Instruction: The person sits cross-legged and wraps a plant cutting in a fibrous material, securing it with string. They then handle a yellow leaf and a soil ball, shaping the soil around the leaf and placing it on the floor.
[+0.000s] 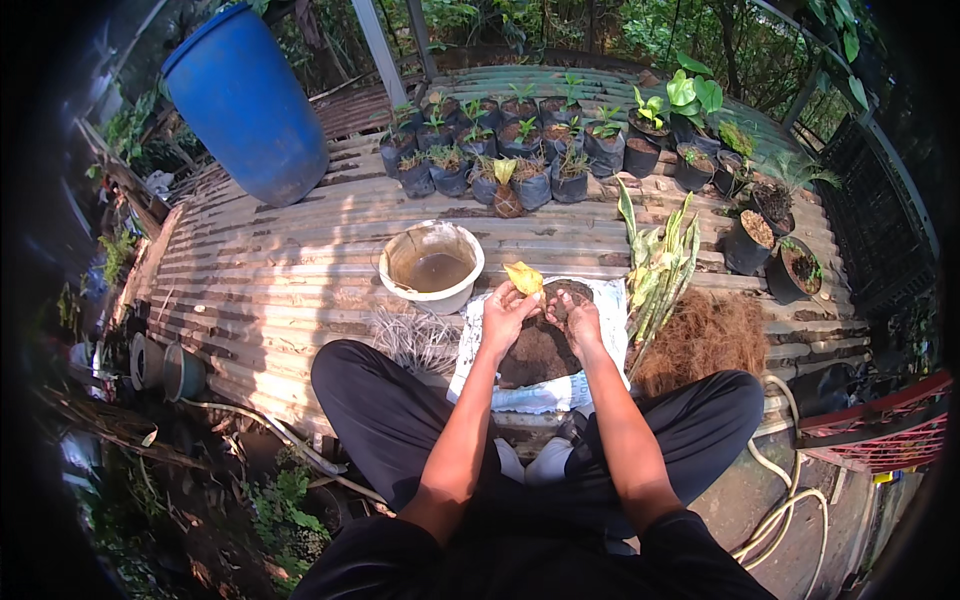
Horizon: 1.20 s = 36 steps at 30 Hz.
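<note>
Pinched in the fingers of my left hand point(504, 316) is a yellow variegated leaf cutting point(525, 278), its blade pointing up and away from me. My right hand point(577, 321) is close to the cutting's lower end, with dark soil on the fingertips. Whether it grips anything there is too small to tell. Both hands are above a heap of dark soil point(536, 351) on a white woven sack point(615, 300), which bears printing. To the right lie variegated snake plant leaves point(664, 262) beside a pile of brown coconut fibre point(709, 341).
A white bucket with murky water point(433, 298) stands ahead left, near grey dry strands point(412, 339). Black bags of seedlings point(517, 139) stand farther back, with a kokedama-like wrapped root ball point(508, 202). Potted plants point(750, 240) are on the right, a blue barrel point(251, 105) far left. Corrugated sheeting point(300, 247) lies underneath.
</note>
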Motion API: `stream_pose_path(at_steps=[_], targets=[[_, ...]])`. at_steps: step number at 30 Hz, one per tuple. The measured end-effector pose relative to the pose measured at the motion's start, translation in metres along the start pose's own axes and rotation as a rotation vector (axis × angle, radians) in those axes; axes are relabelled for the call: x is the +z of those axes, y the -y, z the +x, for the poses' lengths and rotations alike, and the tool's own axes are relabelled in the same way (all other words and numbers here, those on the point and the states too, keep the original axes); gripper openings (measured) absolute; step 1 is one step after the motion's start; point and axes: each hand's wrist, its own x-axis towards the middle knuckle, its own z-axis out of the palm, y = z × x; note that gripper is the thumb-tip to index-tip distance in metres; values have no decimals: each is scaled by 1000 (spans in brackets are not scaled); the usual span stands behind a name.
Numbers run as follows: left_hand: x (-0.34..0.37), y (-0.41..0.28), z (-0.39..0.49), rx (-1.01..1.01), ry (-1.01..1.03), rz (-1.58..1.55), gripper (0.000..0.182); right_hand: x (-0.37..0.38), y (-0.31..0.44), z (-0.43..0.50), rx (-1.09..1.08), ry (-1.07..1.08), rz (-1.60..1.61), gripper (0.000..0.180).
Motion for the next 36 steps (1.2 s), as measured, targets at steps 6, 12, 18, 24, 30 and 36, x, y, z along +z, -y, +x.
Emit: stream_pose_path(at_steps=[6,12,18,24,30,36], targets=[[-2,-2,1,40,5,75,37,10,5,-7,63,144,183,37],[-11,8,8,89,-85,166,27,22,5,-9,71,236,241,49],[-9,12,7,133,-148,127,26,36,-7,-16,21,143,240,47],[-5,16,7,135,-203,168,26,38,-12,-16,-56,199,194,38],[8,28,4,141,-135,69,38,46,-17,-17,-110,64,137,44],[10,36,-1,151,-163,134,39,51,-37,-20,-253,153,118,38]])
